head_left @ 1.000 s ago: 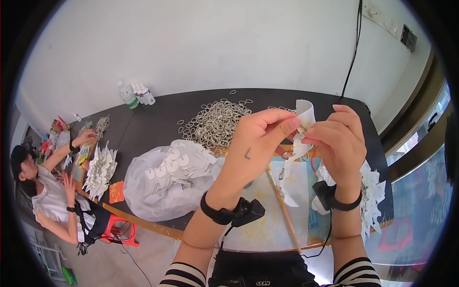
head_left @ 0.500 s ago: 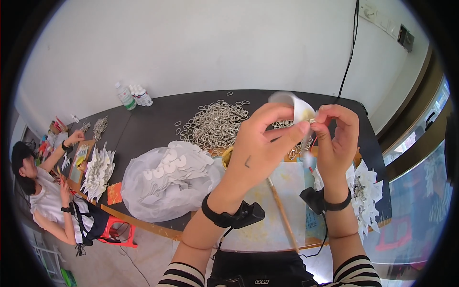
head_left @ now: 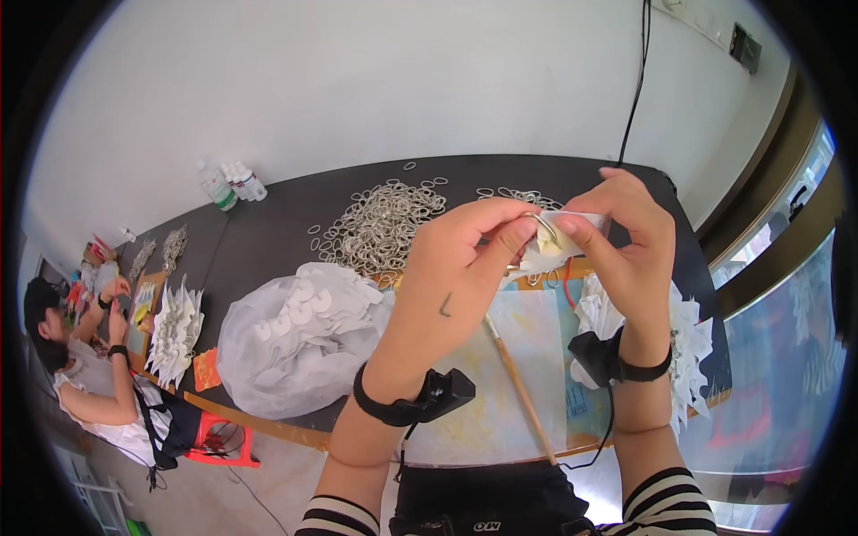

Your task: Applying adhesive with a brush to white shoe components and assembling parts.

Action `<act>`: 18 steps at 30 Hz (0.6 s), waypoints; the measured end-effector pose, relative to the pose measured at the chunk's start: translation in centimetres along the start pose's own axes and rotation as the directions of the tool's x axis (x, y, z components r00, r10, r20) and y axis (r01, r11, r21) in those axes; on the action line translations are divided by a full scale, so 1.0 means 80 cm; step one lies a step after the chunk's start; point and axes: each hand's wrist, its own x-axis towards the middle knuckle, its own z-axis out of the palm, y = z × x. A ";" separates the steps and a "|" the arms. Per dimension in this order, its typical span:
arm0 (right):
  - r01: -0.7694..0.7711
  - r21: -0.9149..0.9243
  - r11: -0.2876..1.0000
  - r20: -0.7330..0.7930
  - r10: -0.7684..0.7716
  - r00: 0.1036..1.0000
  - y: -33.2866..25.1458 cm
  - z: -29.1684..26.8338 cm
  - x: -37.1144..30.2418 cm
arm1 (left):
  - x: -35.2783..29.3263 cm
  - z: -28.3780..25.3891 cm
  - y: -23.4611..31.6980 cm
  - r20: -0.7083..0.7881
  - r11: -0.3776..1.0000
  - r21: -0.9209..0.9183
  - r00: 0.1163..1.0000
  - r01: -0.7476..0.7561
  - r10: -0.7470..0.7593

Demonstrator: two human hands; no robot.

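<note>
Watching remotely, I've got the left hand (head_left: 460, 268) and right hand (head_left: 633, 237) both pinching a white strip (head_left: 542, 261), silvery ring (head_left: 547, 227) against it, right of the ring pile (head_left: 384, 228). Plastic bag (head_left: 239, 353) sits on the pile's near side, bottles (head_left: 247, 182) off to its left.

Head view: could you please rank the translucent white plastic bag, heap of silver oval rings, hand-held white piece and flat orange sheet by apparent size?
Plastic bag
Ring heap
White piece, partly covered
Orange sheet
</note>
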 end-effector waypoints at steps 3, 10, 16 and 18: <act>-0.282 0.220 0.934 -0.119 0.313 0.942 -0.012 0.012 -0.006 | -0.001 0.001 0.002 -0.010 0.995 -0.099 1.000 0.003 -0.005; -0.002 0.035 0.999 -0.341 0.014 0.940 -0.012 0.014 0.001 | 0.001 -0.006 0.006 0.058 0.951 -0.267 0.988 0.154 -0.144; 0.445 -0.356 0.822 -0.030 -0.485 0.874 -0.015 0.007 -0.003 | 0.006 -0.007 -0.003 0.035 0.949 -0.259 0.984 0.179 -0.175; 0.406 -0.379 0.832 -0.035 -0.451 0.892 -0.013 0.009 -0.001 | 0.006 -0.008 -0.004 0.045 0.955 -0.249 0.987 0.162 -0.155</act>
